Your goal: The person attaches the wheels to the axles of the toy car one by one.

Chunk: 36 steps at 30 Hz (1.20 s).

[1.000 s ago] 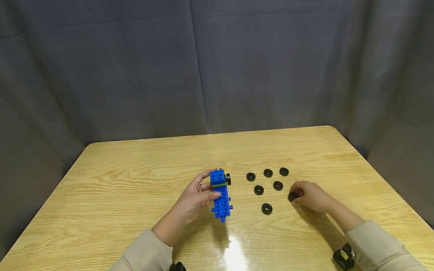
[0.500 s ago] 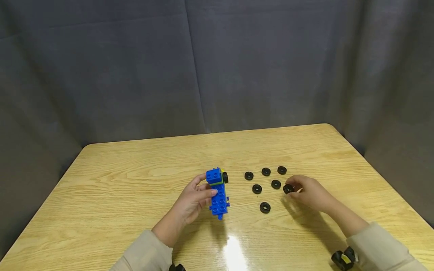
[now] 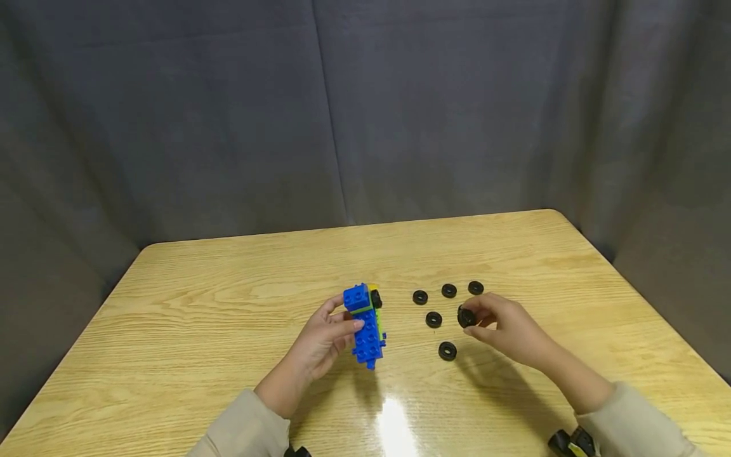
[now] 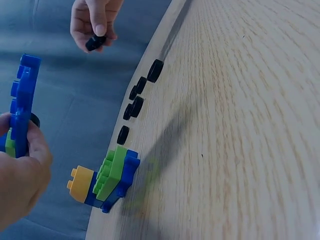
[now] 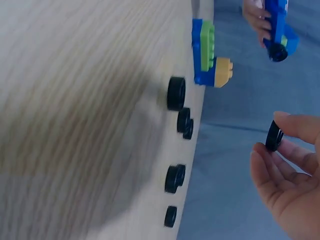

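My left hand (image 3: 320, 336) grips a blue toy-brick vehicle (image 3: 365, 339), thumb over its studded base. One black wheel (image 3: 375, 299) sits on the vehicle's right side, and bare blue axle stubs stick out lower down. My right hand (image 3: 514, 330) pinches a loose black wheel (image 5: 274, 137) between thumb and fingers, above the table. Several more black wheels lie flat between the hands, among them a near wheel (image 3: 448, 351) and a left wheel (image 3: 420, 297). On the table stands a second brick vehicle (image 4: 112, 175) in blue, green and yellow-orange, mostly hidden behind the held one in the head view.
The wood table (image 3: 228, 304) has rounded far corners. Grey curtains (image 3: 228, 127) hang behind it and at both sides. Black wrist devices (image 3: 573, 442) are strapped by the sleeves.
My right hand has lifted the wheel off the table and carried it left, over where another wheel lay. The left hand with the vehicle has shifted slightly left and turned it a little.
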Each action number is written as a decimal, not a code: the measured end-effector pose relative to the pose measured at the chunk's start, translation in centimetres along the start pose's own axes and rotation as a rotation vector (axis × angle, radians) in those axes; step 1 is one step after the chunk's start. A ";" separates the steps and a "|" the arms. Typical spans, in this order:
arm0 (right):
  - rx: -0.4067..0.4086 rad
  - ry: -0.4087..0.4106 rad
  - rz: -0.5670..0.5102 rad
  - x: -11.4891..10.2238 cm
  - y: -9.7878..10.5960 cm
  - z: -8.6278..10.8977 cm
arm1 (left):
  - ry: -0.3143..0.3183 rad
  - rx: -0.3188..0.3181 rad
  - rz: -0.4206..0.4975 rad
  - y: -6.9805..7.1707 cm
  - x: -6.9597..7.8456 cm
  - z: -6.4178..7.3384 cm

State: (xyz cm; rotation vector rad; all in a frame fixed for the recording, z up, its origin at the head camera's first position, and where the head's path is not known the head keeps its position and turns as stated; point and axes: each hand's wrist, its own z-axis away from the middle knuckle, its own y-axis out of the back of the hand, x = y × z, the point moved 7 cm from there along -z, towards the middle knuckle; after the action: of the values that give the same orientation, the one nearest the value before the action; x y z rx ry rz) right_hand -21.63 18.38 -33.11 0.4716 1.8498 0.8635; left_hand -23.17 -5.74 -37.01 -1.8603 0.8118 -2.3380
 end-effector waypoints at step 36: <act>0.017 0.153 -0.097 -4.5 -1.7 -0.5 | -0.038 -0.067 0.100 -0.8 -0.3 0.3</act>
State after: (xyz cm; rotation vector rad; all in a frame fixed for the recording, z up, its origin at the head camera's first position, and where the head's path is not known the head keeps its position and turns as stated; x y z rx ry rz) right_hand -20.04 14.14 -31.42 0.3305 2.0045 0.8378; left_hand -22.60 -5.01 -36.92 -1.8375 0.9659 -2.2360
